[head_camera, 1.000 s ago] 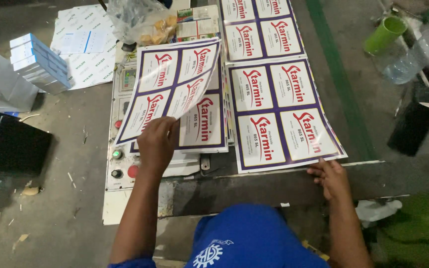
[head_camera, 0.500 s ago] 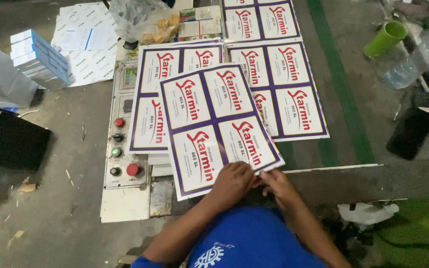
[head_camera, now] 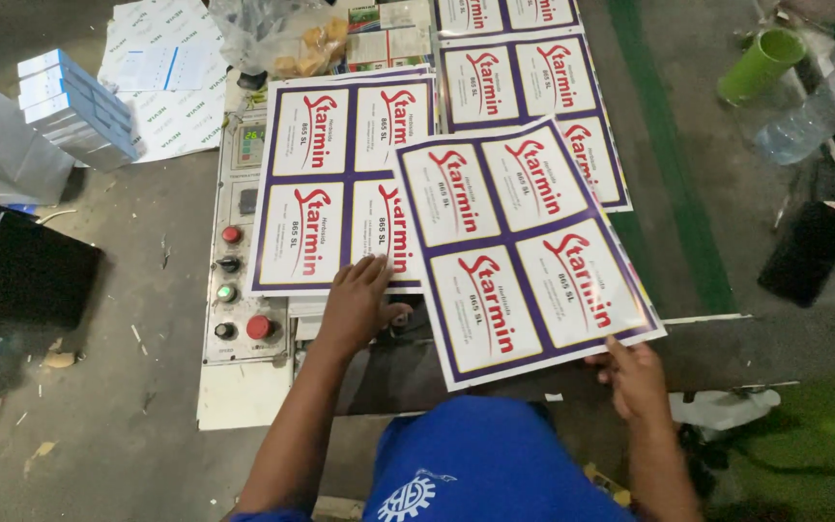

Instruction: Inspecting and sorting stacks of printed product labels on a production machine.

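A printed label sheet (head_camera: 524,246), white panels with red lettering in a purple border, is tilted and lifted at the centre right. My right hand (head_camera: 635,377) grips its near right corner. My left hand (head_camera: 355,304) lies flat with fingers spread on the near edge of a second like sheet (head_camera: 326,184), which rests on a stack over the machine. More such sheets (head_camera: 514,72) lie behind, partly covered by the lifted one.
A cream control panel (head_camera: 239,280) with red and green buttons sits left of the stack. Blue-white boxes (head_camera: 74,106) and white sheets (head_camera: 161,68) lie far left, a plastic bag (head_camera: 282,34) at the back. A green cup (head_camera: 761,63), clear bottle (head_camera: 819,106) and dark phone (head_camera: 809,251) lie right.
The lifted sheet has moved right with my right hand on its corner. My left hand has let go of it and now rests on the left stack.
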